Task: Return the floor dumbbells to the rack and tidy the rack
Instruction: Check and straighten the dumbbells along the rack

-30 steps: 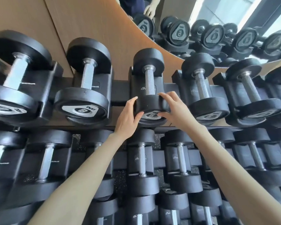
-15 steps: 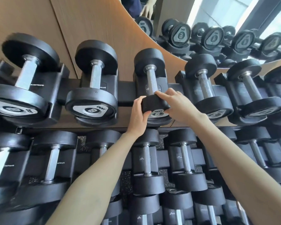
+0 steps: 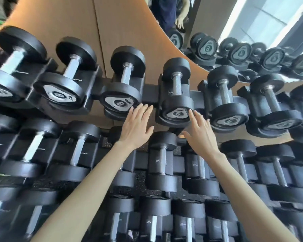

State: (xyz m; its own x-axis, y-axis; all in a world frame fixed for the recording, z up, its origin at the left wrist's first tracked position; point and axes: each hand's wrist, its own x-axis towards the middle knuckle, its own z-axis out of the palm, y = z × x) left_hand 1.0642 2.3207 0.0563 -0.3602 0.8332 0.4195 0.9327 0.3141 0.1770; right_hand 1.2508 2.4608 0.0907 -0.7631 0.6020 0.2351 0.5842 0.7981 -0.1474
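A black dumbbell marked 6 [image 3: 176, 95] lies in its cradle on the top tier of the rack [image 3: 150, 95], its grey end cap facing me. My left hand [image 3: 137, 126] hovers open just left of and below that near head, fingers spread. My right hand [image 3: 201, 131] is open just right of and below it, fingertips close to the head's edge; I cannot tell whether they touch it. Neither hand holds anything. Next to it on the left sits a dumbbell marked 8 [image 3: 123, 84], on the right one marked 5 [image 3: 226, 100].
More black dumbbells fill the top tier on both sides and the lower tiers [image 3: 162, 165] under my forearms. A wooden wall [image 3: 129, 23] backs the rack. A mirror [image 3: 234, 32] at the upper right reflects dumbbells and a person. Speckled rubber floor [image 3: 138, 186] shows between the lower cradles.
Both hands have let go of the near head of the 6 dumbbell and drawn back, fingers spread. The view has shifted so the rack appears further right.
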